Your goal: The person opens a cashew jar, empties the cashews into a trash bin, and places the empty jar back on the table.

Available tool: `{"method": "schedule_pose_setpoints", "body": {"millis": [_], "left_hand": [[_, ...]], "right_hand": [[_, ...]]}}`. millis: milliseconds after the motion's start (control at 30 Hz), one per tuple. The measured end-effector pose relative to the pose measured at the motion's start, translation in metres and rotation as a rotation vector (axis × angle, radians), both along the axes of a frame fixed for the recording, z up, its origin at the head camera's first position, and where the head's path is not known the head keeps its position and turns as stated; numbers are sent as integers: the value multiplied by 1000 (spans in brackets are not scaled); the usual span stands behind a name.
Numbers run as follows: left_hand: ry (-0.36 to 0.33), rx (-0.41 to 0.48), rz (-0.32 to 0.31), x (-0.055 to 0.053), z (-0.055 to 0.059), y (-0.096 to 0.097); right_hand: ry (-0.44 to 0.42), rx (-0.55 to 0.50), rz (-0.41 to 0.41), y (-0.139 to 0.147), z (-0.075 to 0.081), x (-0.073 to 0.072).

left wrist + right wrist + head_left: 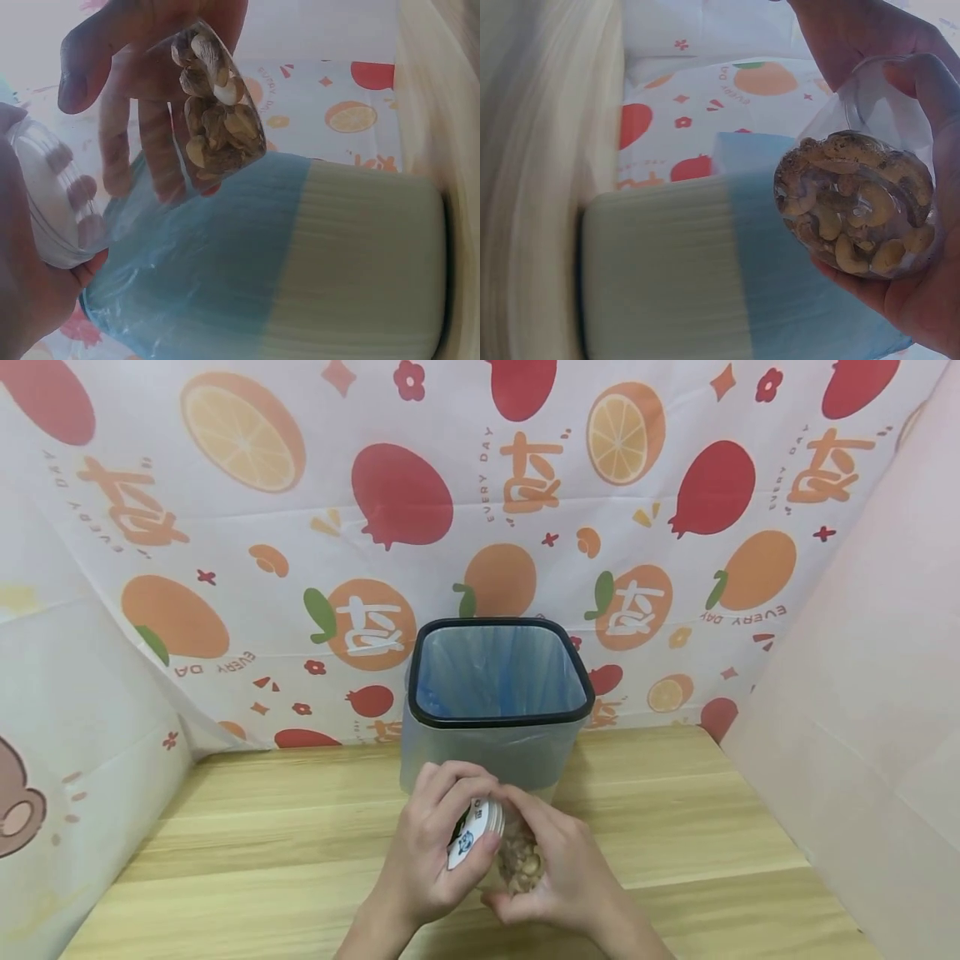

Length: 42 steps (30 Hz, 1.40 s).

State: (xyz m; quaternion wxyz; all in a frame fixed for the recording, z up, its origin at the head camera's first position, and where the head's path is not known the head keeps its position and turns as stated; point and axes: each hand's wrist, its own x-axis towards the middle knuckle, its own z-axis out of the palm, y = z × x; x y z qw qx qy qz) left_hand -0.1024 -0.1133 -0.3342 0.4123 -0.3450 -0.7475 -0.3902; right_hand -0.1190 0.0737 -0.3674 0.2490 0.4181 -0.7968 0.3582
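Observation:
In the head view my left hand point(431, 852) grips a round lid point(471, 839) with a white printed label, thumb at its edge and fingers over the far side. My right hand point(573, 872) holds a clear plastic jar point(885, 97), its fingers and thumb wrapped round the wall. Cashews point(855, 210), some with brown skin, are gathered at the jar's base in the right wrist view. From the left wrist, the lid's clear ridged rim point(64, 195) shows at the jar's mouth end. The jar is tilted, its base lower than its mouth.
Just beyond the hands stands a bin point(480, 756) with a black rim and a blue liner bag point(495, 672) inside. It rests on a wood-grain table point(300, 843). A fruit-print cloth point(292, 543) hangs behind, with pale cloth walls left and right.

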Motion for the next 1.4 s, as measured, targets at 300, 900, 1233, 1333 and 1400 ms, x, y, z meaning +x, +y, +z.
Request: {"method": "schedule_pose_setpoints", "body": {"millis": [300,900,1233,1333,1400], "left_hand": [[-25,-13,18,0,2,5],[-131,52,180,7,-7,13],[-194,-65,112,10,-2,-1],[-163,-118,28,8,0,-9],[-126,-144,-32,6,1,-13]], "right_hand": [[31,-1,-13,3,1,-1],[171,-39,-100,-8,-6,-1],[-2,-6,-62,3,-6,-3],[-117,-14,-5,7,-5,-3],[-195,-33,60,10,-3,-3]]}}
